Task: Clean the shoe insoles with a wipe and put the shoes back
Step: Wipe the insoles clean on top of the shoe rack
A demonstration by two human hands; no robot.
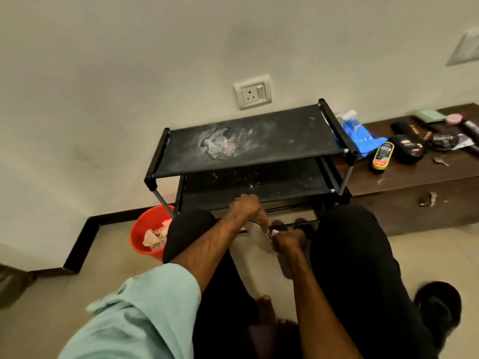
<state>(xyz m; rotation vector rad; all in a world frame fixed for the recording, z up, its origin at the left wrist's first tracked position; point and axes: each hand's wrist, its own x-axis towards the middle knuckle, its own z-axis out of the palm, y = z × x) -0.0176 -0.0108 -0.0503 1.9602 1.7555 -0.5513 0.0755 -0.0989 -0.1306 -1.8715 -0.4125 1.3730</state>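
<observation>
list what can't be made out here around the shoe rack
Head view:
white piece between left hand and right hand: wipe or insole unclear, blurred, fingers cover it
shoes on the lowest shelf: mostly hidden by hands and knees
yellow bottle label: too small
red bucket contents: knee covers part

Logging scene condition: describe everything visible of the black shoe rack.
The black shoe rack stands upright by the wall, between a red bucket and a dark wooden chest. Black fabric-like shelves stretch between grey poles and black corner joints. The top shelf bears a whitish dusty stain with pinkish specks; the shelf below is speckled too.
</observation>
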